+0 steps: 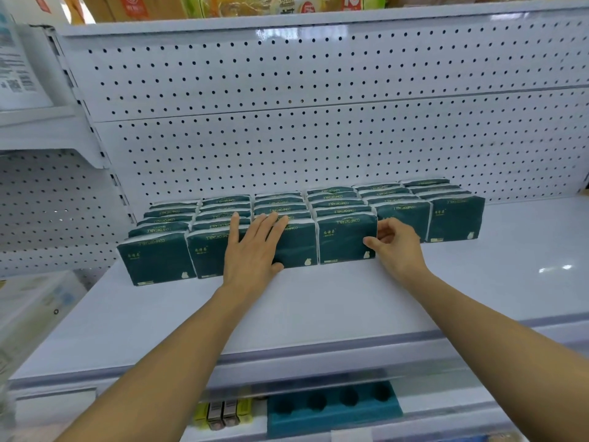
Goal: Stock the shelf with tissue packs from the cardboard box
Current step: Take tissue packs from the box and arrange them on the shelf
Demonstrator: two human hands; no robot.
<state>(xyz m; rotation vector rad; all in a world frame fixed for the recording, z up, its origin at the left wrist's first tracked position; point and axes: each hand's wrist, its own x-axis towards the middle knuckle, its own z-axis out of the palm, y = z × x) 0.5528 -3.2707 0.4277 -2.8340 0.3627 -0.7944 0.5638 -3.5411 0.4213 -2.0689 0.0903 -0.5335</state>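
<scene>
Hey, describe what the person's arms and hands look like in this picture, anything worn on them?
Both forearms are bare all the way to the bottom edge of the view: no sleeves show. The left hand and the right hand wear no gloves, and no rings, watch, bracelets or markings are visible on the fingers or wrists. Fingernails look short and unpainted.

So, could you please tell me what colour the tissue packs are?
Dark teal tissue packs, head view.

A white pegboard back panel (287,90) rises behind the display. On the lower level sit a teal tray with round hollows (333,408) and, just left of it, small yellow and grey packets (223,413). Printed notices (16,68) hang at upper left. Blurred orange and green packages (223,4) line the top.
</scene>
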